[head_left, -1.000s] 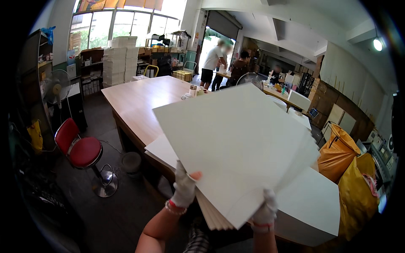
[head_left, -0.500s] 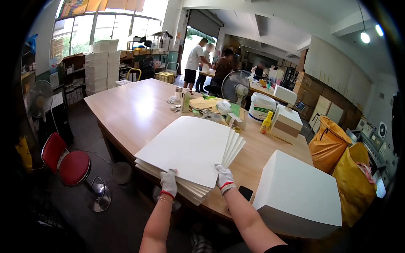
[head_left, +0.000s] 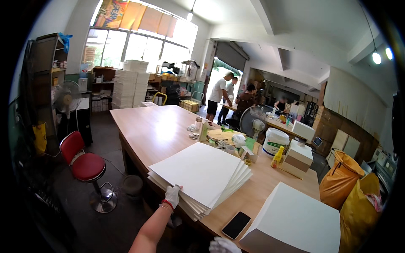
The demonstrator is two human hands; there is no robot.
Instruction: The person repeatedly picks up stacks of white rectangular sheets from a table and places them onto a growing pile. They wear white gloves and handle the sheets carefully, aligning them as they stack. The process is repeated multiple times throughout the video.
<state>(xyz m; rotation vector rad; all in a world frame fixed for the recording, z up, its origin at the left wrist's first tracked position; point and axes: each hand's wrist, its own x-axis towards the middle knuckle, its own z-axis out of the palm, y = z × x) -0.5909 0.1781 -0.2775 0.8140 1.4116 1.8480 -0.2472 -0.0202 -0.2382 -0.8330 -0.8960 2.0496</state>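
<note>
A stack of large white paper sheets [head_left: 198,170] lies on the wooden table [head_left: 145,126], its layers fanned out unevenly along the right and near edges. My left hand [head_left: 172,196], in a white glove with a red cuff, is closed on the stack's near edge, thumb on top. At the bottom of the view my right hand [head_left: 223,245], also gloved, is apart from the sheets, cut off by the frame and blurred, so its fingers do not read. Between it and the stack lies a black phone [head_left: 236,224]. To the right stands a tall, neat block of white paper [head_left: 299,219].
Beyond the stack are a green bottle [head_left: 203,131], a white bucket [head_left: 276,141], a yellow bottle [head_left: 277,157], a box [head_left: 297,158] and a fan [head_left: 254,122]. A red stool [head_left: 87,166] is at left, orange sacks [head_left: 341,173] at right. Several people work farther back.
My right hand has let go of the stack's right side and drawn back to the lower edge. My left hand stays on the sheets. The view has shifted, showing more of the phone.
</note>
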